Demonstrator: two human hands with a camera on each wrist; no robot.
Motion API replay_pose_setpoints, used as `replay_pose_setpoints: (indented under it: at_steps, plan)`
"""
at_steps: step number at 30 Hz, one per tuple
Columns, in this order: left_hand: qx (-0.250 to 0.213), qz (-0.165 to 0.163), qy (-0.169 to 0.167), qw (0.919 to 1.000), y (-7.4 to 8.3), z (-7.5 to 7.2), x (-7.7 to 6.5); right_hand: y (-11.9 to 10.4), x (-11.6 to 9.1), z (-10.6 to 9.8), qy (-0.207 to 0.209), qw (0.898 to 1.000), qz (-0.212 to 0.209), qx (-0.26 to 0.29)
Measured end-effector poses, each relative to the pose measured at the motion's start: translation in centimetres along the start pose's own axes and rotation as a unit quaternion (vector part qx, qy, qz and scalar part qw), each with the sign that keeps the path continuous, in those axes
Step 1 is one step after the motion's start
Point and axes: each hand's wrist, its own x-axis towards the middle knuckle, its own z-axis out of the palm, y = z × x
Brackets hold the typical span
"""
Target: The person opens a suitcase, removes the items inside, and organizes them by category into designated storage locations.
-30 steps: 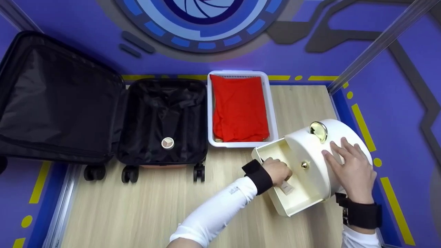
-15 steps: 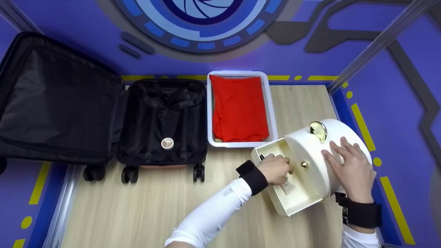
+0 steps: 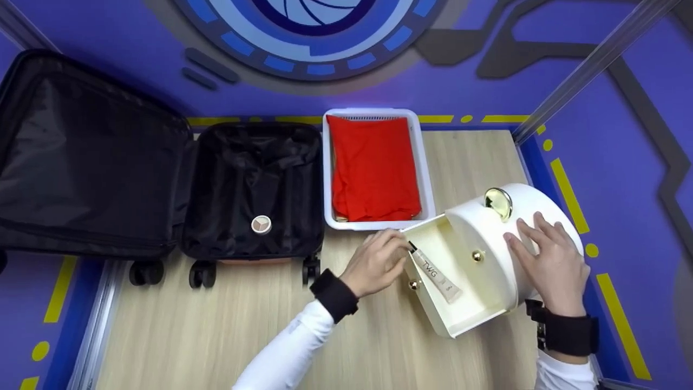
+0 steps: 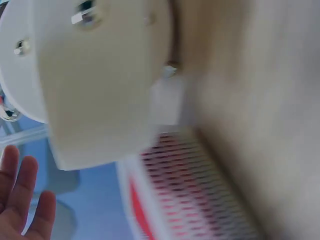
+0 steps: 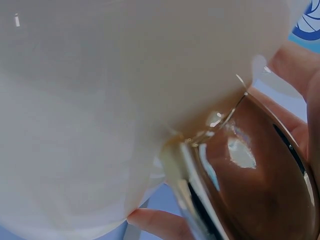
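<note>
A white rounded cabinet (image 3: 541, 238) stands at the right in the head view, its drawer (image 3: 479, 318) pulled out. Lying inside that drawer is a beige squeeze tube (image 3: 436, 273) with a black cap and the letters TWG. My left hand (image 3: 376, 265) is just outside the drawer's left wall, fingertips near the tube's cap. In the left wrist view its visible fingers (image 4: 44, 215) are spread, holding nothing. My right hand (image 3: 557, 265) rests on the cabinet's curved top with fingers spread. A shiny gold fitting (image 5: 250, 170) fills part of the right wrist view.
Left of centre lies an opened black-lined suitcase (image 3: 254, 179) with a small round three-coloured compact (image 3: 261, 225) in it. Its lid (image 3: 86, 162) leans at the far left. A white basket (image 3: 425, 179) holding a red folded cloth (image 3: 373, 168) stands behind the drawer.
My left hand has come out of the drawer and moved left, uncovering the tube, which stays in the drawer. The right hand has kept its place on the cabinet.
</note>
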Motion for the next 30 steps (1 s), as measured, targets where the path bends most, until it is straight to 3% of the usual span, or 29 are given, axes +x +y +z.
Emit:
replay_pose_setpoints:
  at_steps: [8,13,18,22,26,30]
  plan:
    - [-0.078,-0.046,-0.04,0.9951,-1.3,2.6,-4.8,0.0,0.0,-0.1,0.001,1.0,0.006,-0.003]
    - [-0.162,-0.119,-0.06,0.9777,-1.1,4.7,-6.0,0.1,0.0,-0.1,-0.008,1.0,0.01,-0.004]
    - [-0.243,-0.181,-0.062,0.9509,-0.6,6.1,-6.1,0.1,0.0,-0.1,-0.011,1.0,0.011,0.001]
    - [-0.281,-0.207,-0.053,0.9355,-0.2,6.5,-5.7,0.0,-0.1,-0.1,-0.007,1.0,0.008,0.003]
    - [-0.285,-0.207,-0.051,0.9345,0.0,6.5,-5.1,0.0,-0.1,-0.1,-0.003,1.0,0.006,-0.001]
    - [-0.265,-0.189,-0.063,0.9432,0.2,6.6,-4.1,-0.1,0.0,0.0,0.001,1.0,0.003,0.003]
